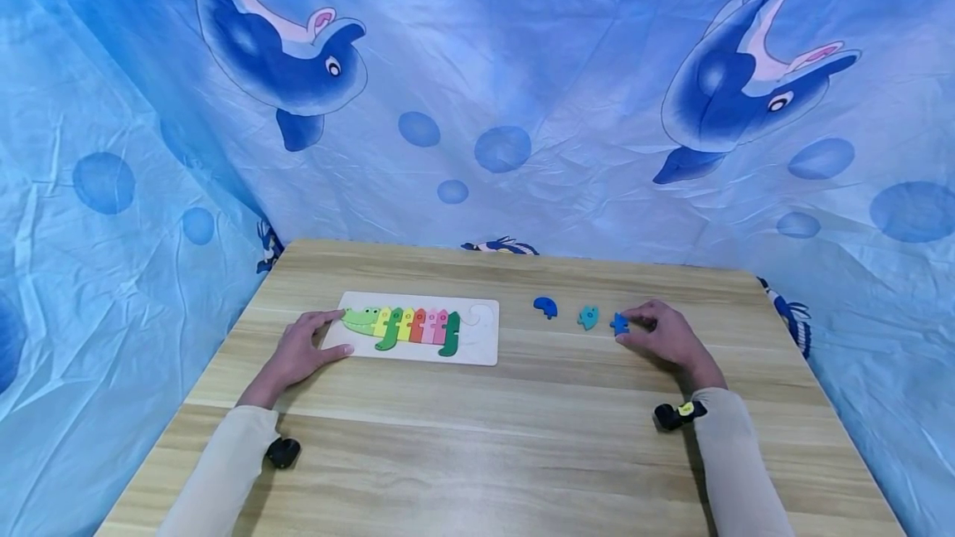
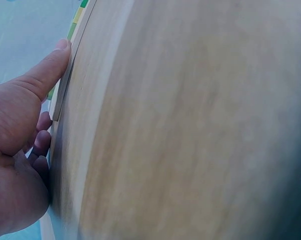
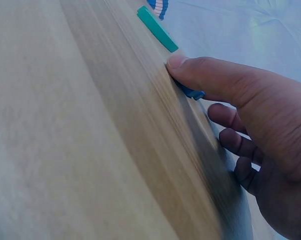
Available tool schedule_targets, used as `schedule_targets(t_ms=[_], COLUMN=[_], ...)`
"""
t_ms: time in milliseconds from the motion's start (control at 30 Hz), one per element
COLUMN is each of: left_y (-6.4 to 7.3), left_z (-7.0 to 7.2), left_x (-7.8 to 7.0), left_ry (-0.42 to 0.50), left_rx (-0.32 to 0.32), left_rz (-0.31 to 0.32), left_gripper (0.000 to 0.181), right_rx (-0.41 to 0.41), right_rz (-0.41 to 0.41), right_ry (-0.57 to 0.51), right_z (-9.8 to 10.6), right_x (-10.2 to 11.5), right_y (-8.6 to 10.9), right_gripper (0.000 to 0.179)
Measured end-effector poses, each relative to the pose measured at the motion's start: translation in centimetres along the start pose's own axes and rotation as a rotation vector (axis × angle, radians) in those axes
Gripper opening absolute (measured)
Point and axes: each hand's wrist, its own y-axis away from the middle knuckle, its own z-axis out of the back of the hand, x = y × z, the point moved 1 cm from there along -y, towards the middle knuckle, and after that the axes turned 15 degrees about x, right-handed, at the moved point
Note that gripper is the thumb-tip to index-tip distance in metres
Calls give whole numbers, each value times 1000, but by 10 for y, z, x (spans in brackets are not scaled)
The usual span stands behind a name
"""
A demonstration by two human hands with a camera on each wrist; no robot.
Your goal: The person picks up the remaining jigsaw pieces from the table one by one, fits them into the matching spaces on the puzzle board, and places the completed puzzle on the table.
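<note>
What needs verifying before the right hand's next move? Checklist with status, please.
1. White rectangular puzzle board steadied by left hand at its left end: ok.
2. Small blue jigsaw piece between right hand's thumb and finger: ok.
3. Blue jigsaw piece lifted clear of wood-grain table: cannot tell.
4. Board's right end free of pieces: ok.
5. Teal piece and curved dark-blue piece on the board: not ok, both on the table.

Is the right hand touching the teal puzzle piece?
Apart. The head view shows it: a strip of bare table and a blue piece lie between the right hand and the teal puzzle piece.
</note>
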Motion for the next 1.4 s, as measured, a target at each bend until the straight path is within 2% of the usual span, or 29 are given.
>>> schedule_targets(t_ms=[300, 433, 967, 1400], left_y=[2, 3, 1, 0], left_z=[-1, 0, -1, -1], left_x=[1, 3, 4, 3], left_ry=[3, -8, 5, 4], left_rx=[-5, -12, -3, -1], left_rz=[11, -1, -3, -3], left_gripper=[78, 78, 78, 78], right_rx=[12, 14, -55, -99], right_rz=[-6, 21, 76, 141], right_ry=[-13, -21, -15, 13], right_z=[0, 0, -4, -6], right_x=[5, 9, 40, 72], right_y=[0, 0, -8, -27], right_gripper=[50, 51, 50, 49])
